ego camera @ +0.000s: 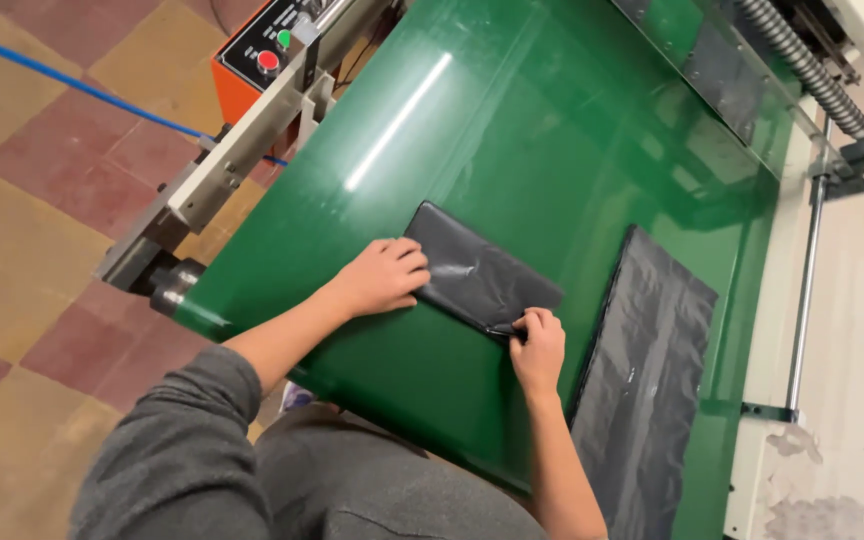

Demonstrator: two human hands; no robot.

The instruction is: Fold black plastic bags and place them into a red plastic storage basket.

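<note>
Both hands, left hand (384,277) flat and right hand (537,347) pinching, press the folded black bag (482,275) (contents unseen).

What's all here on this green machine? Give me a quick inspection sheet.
Surface: green conveyor belt, glossy, with light glare.
Job's things: folded black plastic bag under both hands; a flat black plastic sheet lies beside it.
Clutter: nothing seen.
Hands: left hand presses the bag's edge; right hand pinches its corner.
Cables: blue cable across the floor; corrugated hose at the top.
Surroundings: orange control box, checkered floor tiles.
</note>
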